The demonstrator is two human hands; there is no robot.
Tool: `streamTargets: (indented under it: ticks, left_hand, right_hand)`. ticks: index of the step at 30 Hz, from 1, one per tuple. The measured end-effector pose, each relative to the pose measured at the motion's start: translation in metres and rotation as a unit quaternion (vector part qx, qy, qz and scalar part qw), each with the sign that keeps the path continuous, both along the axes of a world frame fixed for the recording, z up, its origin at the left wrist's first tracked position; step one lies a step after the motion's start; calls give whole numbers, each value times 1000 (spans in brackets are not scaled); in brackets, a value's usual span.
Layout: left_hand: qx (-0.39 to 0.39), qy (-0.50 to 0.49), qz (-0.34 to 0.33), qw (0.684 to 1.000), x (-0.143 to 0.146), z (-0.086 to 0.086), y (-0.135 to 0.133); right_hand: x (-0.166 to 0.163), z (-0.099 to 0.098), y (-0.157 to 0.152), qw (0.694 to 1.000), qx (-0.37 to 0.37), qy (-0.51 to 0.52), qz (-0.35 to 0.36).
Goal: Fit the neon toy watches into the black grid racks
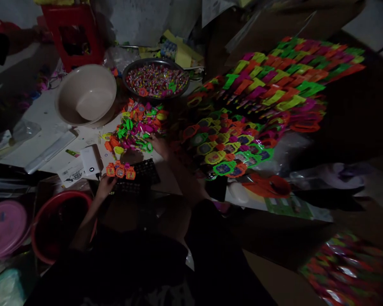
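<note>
My left hand (pixel 106 186) is closed at the left edge of a black grid tray (pixel 148 171), close to the table's front edge. Several orange toy watches (pixel 120 171) sit in a row at the tray's left end, just above my left fingers. My right hand (pixel 160 146) reaches to the right side of a loose pile of bright toy watches (pixel 137 125) in green, pink, orange and yellow. A green watch (pixel 147 147) lies beside its fingertips. The dim light and the pile hide whether those fingers pinch anything.
Behind the pile stand a beige basin (pixel 86 95) and a dark metal bowl (pixel 156 78) of small wrapped pieces. Stacked rows of toy watches (pixel 232 148) fill the right. A white power bank (pixel 90 160) lies left; a red tub (pixel 64 225) stands below. Another person's arm (pixel 22 40) shows at upper left.
</note>
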State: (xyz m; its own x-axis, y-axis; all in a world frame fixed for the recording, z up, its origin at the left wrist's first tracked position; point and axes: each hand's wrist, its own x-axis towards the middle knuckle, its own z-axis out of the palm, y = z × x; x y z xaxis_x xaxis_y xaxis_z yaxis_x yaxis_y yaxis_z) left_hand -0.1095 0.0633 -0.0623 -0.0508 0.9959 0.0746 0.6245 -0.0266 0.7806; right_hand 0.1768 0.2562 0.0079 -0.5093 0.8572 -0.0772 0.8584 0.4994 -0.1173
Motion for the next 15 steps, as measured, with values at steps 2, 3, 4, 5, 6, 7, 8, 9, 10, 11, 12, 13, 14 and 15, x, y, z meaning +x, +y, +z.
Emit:
streamTargets:
  ticks: [2,3,4,5,6,7,8,9,10,11,12,13,14,15]
  left_hand:
    - [3,-7,10,1000,0,-4,2]
    - [6,-9,18,1000,1,-6,2]
    - [9,-9,27,1000,1,-8,2]
    - [14,-11,34,999,2,-10,2]
    - [19,-14,40,999,3,-11,3]
    - [24,-18,42,999,3,-12,3]
    - [29,-22,44,998,3,-13,3]
    - [33,-26,46,998,3,-14,4]
    - [35,-27,47,998,4,-14,5]
    - [36,-27,49,998,4,-15,5]
    - [37,-28,49,998,4,-15,6]
    - [37,-29,49,998,3,-15,6]
    - [36,-31,48,998,3,-15,7]
    - [35,-33,46,998,3,-15,7]
  right_hand:
    - [3,1,2,1000,-3,-16,6]
    - [4,1,1,1000,-4,-15,7]
    - [6,0,-1,1000,-3,-10,9]
    - [8,-2,-4,1000,0,-2,10]
    - [9,-4,-7,1000,5,8,10]
    - [11,-6,-10,1000,11,19,10]
    - [12,-8,-13,999,16,31,10]
    - [12,-9,-16,999,17,44,10]
    - [12,-9,-18,998,12,55,12]
    - [12,-9,-19,998,5,64,17]
    - [12,-8,-20,998,-3,66,24]
    - [11,-6,-20,998,-9,62,32]
    - [10,-4,-21,998,-10,51,38]
    - [9,-1,-21,998,-9,38,44]
